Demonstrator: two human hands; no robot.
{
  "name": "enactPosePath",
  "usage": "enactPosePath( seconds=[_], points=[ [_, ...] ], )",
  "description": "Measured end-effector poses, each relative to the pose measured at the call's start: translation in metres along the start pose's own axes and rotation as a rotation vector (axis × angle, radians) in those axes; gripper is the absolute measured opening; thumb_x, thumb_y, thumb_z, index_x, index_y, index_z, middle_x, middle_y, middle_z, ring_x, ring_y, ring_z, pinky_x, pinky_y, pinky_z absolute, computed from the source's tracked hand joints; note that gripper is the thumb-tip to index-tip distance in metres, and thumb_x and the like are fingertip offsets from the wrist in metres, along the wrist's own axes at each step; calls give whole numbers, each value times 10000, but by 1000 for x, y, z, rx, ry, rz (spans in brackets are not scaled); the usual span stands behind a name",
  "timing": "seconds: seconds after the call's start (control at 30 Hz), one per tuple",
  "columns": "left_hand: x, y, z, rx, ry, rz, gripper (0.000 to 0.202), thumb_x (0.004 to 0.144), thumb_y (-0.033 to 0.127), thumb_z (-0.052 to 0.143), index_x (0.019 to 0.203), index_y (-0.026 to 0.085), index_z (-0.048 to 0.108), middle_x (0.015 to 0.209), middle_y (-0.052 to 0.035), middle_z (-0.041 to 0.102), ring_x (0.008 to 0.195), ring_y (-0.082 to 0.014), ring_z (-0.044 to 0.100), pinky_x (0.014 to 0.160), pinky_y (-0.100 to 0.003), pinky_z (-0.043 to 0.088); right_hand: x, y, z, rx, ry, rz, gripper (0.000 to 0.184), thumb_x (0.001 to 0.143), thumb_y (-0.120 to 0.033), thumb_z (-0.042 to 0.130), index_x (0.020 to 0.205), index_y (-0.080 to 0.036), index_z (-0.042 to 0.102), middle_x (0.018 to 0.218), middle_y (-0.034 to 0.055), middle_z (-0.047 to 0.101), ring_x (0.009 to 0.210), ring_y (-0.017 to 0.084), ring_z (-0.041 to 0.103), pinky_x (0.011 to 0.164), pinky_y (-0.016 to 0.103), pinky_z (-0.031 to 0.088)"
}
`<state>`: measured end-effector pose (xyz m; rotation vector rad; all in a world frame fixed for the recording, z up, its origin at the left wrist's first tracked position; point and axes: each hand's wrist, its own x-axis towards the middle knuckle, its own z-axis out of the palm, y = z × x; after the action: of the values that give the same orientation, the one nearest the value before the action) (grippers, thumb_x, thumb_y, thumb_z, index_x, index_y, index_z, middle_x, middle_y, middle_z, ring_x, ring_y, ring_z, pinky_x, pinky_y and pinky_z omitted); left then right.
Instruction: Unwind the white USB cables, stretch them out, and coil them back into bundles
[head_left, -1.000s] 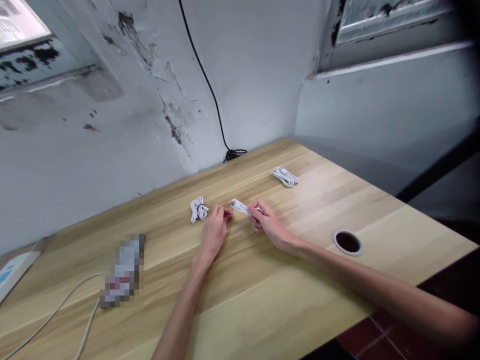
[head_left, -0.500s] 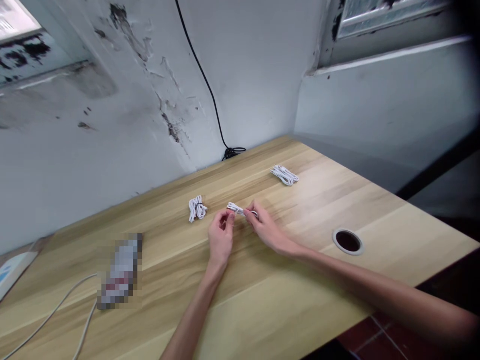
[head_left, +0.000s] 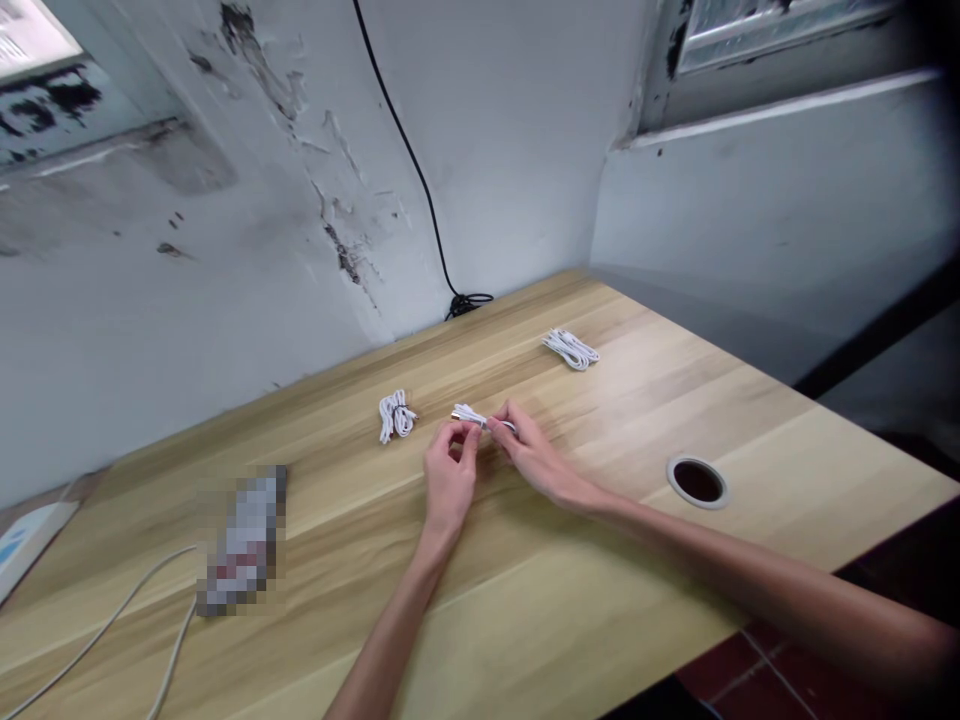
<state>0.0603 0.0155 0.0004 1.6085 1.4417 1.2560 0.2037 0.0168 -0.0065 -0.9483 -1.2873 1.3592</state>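
A small coiled white cable (head_left: 471, 415) is held just above the wooden table (head_left: 570, 560) between both hands. My right hand (head_left: 534, 458) pinches its right end with thumb and fingers. My left hand (head_left: 448, 480) is raised with fingertips pinched at the cable's middle. Another tied white cable bundle (head_left: 395, 414) lies on the table just left of my left hand. A third white bundle (head_left: 571, 350) lies farther back to the right.
A round cable hole (head_left: 698, 481) sits in the table at right. A blurred power strip (head_left: 241, 540) with white cords (head_left: 112, 625) lies at left. A black wire (head_left: 420, 180) runs down the peeling wall to the table's back edge.
My left hand has lifted off the table and closed in on the cable beside my right hand. The cable has shifted slightly left.
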Motion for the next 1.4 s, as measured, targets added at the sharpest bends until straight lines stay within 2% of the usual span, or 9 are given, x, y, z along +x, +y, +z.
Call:
enactPosePath(
  seconds=[0.13,0.33,0.5,0.67,0.8,1.03,1.27,1.4],
  points=[
    [0,0,0,-13,-6,-23,240,884,410,622,884,173,659,888,-69,685,818,-187,619,762,-284,472,-1,-4,1,69,-8,23,301,963,-516,496,883,-230,448,764,-30,429,656,127,370,569,248,317],
    [2,-3,-2,-95,-25,-71,265,880,412,629,909,150,660,897,-79,704,814,-187,638,774,-290,482,0,-10,0,179,-96,46,349,933,-553,539,873,-227,429,737,-45,432,603,101,357,550,238,301],
    [-1,0,-2,-33,12,-20,245,887,400,627,883,157,661,860,-68,707,776,-188,649,731,-288,489,3,-7,-1,216,-119,16,372,912,-563,574,866,-222,433,736,-46,472,589,90,365,529,234,287],
    [-8,10,1,79,58,45,195,910,369,610,899,185,674,889,-52,711,789,-178,656,715,-275,483,1,-7,1,233,-108,57,366,883,-547,627,894,-224,456,827,-31,527,639,91,419,554,229,322],
    [-12,12,3,117,78,81,177,922,355,599,928,192,670,891,-50,708,777,-172,652,708,-276,482,0,-10,2,259,-107,57,382,878,-558,627,853,-221,449,744,-52,489,595,85,384,535,232,294],
    [-12,10,2,123,162,64,191,894,381,647,890,190,643,847,-35,700,770,-180,658,726,-288,485,0,-11,0,430,-164,71,340,893,-504,645,844,-219,467,723,-57,490,574,77,365,537,238,251],
    [-10,2,1,169,175,177,128,920,275,596,895,198,696,864,-36,711,788,-183,653,763,-295,482,1,-9,-2,414,-202,15,320,880,-497,668,850,-213,524,718,-44,512,575,85,376,544,250,259],
    [-10,0,1,140,196,166,129,922,267,590,885,200,693,843,-30,700,764,-175,641,764,-291,482,2,-10,-2,371,-194,7,341,861,-523,679,844,-208,550,723,-36,534,578,88,380,544,250,270]
  ],
)
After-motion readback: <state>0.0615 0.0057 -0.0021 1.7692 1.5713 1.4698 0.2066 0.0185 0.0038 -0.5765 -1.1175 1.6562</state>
